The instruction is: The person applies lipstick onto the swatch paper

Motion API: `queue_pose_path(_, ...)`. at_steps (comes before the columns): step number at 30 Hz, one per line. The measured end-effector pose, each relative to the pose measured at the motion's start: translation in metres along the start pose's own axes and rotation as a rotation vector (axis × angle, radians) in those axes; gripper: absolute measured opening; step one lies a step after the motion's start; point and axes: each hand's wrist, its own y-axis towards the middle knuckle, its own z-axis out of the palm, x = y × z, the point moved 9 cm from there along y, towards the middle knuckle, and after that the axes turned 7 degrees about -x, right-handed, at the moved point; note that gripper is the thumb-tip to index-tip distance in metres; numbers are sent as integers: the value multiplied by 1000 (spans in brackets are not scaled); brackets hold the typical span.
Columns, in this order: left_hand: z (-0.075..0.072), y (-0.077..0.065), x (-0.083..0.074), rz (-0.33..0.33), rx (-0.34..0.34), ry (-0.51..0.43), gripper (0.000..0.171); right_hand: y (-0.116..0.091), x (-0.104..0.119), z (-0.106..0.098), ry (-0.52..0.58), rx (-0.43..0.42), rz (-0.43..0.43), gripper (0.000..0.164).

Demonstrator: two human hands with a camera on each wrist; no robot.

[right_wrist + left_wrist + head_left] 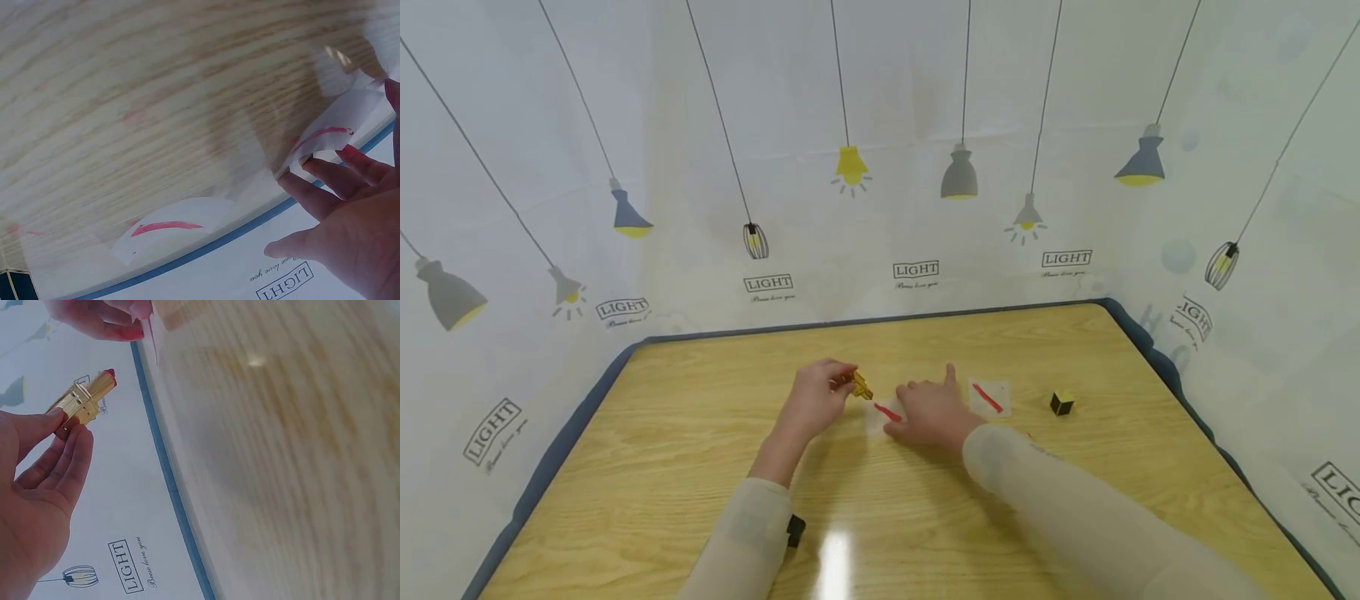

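Observation:
My left hand (pixel 820 398) pinches a gold lipstick (pixel 861 386) between thumb and fingers, and its red tip (pixel 111 375) sticks out toward the right hand. My right hand (pixel 931 410) lies over a small white sheet (pixel 369 109) that carries a red streak (pixel 889 412). In the right wrist view its fingertips (pixel 307 161) and thumb press at the edges of this sheet, with the fingers mostly straight and the little finger standing off to the side. Beside that hand lies a second white sheet (pixel 1004 390) with another red streak (pixel 987 397).
A small black box with a gold top (pixel 1062 403) stands to the right on the wooden table (pixel 647 467). Another black object (pixel 796 531) is partly hidden by the left sleeve. Faint red smudges (pixel 136 115) mark the tabletop. A lamp-printed wall sheet (pixel 880 225) encloses the table.

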Motion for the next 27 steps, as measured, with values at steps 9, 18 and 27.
queue_pose_path(9,-12,1,-6,41,-37,-28,28,-1,-2,-6,70,8,-4,72)
queue_pose_path(18,-22,1,-16,42,-76,-96,28,-2,-12,-33,246,-61,89,64)
queue_pose_path(27,-32,-4,-32,4,-132,-245,33,-35,-35,-77,512,-145,203,60)
